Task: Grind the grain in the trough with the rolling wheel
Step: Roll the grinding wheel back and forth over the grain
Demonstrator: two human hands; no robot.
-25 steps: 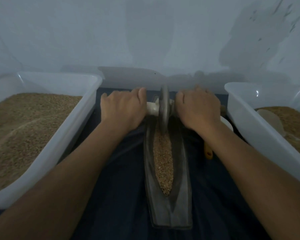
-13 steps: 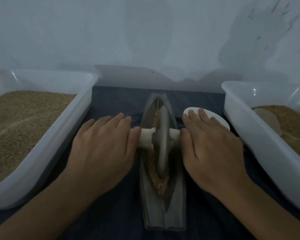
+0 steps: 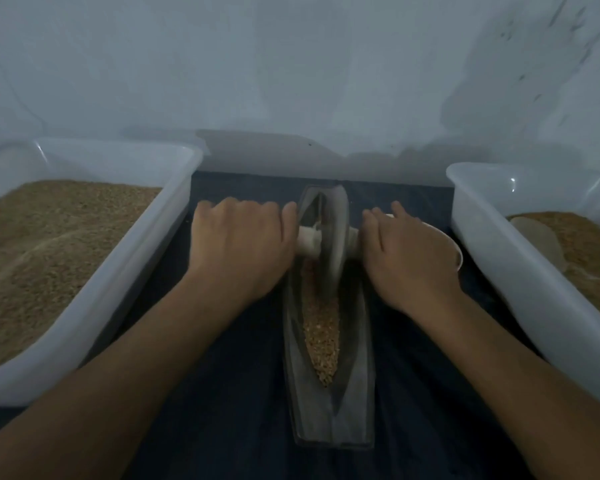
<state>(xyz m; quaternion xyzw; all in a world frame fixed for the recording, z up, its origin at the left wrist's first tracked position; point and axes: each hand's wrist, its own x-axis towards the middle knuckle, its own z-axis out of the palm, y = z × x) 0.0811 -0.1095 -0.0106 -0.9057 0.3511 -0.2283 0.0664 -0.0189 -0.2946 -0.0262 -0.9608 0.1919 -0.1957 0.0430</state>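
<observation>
The left white plastic tub [image 3: 94,282] is cut off by the frame edge, so only part of its fill of brown grain [image 3: 42,258] shows. Both forearms enter from the bottom corners, and the low light and motion blur soften the outlines of the fingers. The left hand [image 3: 238,245] lies palm down over the left end of the pale handle [image 3: 309,241], fingers fairly straight and close together; its palm covers that end, so whether any finger curls beneath cannot be told. In the middle, on the dark blue cloth [image 3: 222,410], stands the long boat-shaped metal trough [image 3: 329,420], running away from the person, with grain in the trough [image 3: 321,344] lying along its groove. The rolling wheel [image 3: 329,244] stands upright in the groove toward the far end, blurred, hiding the grain beneath it. The right hand [image 3: 407,254] rests flat on the right end of the handle, fingers straight and slightly spread, thumb toward the wheel; the handle end under it is hidden. Behind that hand a white scoop [image 3: 447,240] lies on the cloth, mostly covered. The right white tub [image 3: 492,258] is cut off at the frame edge and holds brown grain with a pale rounded object [image 3: 537,244] half sunk in it, too dim to identify.
</observation>
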